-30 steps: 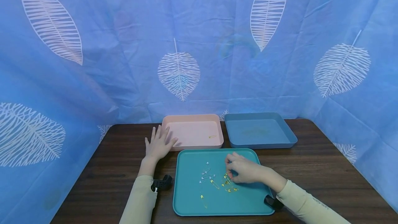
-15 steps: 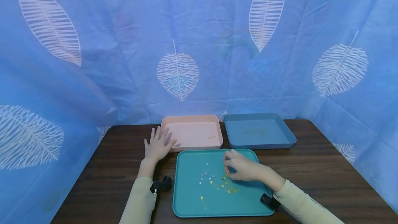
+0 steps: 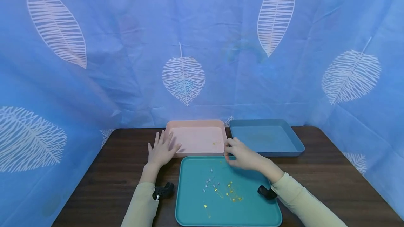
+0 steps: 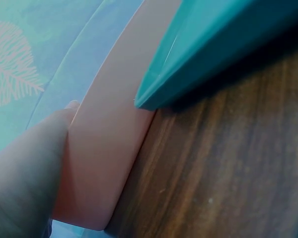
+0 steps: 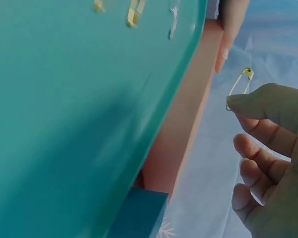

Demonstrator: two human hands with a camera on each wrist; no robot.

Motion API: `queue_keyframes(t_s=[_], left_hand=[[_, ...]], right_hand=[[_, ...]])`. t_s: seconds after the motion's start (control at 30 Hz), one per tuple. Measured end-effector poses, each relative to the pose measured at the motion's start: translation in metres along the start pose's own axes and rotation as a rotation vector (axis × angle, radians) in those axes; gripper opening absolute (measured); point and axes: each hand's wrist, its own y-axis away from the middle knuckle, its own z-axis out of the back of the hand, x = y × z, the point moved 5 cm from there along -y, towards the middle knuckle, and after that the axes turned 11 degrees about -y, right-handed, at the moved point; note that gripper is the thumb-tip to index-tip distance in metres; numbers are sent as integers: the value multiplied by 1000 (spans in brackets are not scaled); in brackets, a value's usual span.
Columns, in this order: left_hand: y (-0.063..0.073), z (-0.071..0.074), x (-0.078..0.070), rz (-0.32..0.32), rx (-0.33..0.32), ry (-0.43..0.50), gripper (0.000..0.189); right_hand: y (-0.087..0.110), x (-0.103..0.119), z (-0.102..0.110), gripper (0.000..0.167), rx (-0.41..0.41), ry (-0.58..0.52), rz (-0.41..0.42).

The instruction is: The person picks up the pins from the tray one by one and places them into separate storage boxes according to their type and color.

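The right hand (image 3: 241, 155) has moved forward from the scattered metal safety pins (image 3: 230, 184) on the rectangular teal tray (image 3: 252, 213), pinching a gold safety pin (image 5: 247, 73), now parted from them. The left hand (image 3: 160, 153), fingers spread, rests at the shallow pink tray (image 3: 195, 143) between the hands.

The bench (image 3: 107, 181) has a dark, wood-grained top with rounded far corners. On it a teal tray (image 3: 252, 211) lies below the right hand (image 3: 242, 155), a blue tray (image 3: 266, 137) beyond that hand and to its right, and a pink tray (image 3: 194, 137) with its left end at the left hand (image 3: 160, 154).
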Motion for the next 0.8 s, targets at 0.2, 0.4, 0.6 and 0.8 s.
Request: queue_keyframes(t_s=[0.2,0.4,0.6,0.8], left_hand=[[1,0,0,6,-12,0,80],[1,1,1,18,1,-11,79],[1,2,2,22,3,-16,78],[1,0,-1,15,2,-5,78]], right_hand=[[-18,-6,7,25,-68,-3,6],[-32,-14,10,22,-101,-6,-37],[-42,-27,7,22,-122,-6,-71],[-47,-38,4,24,-127,-58,-147]])
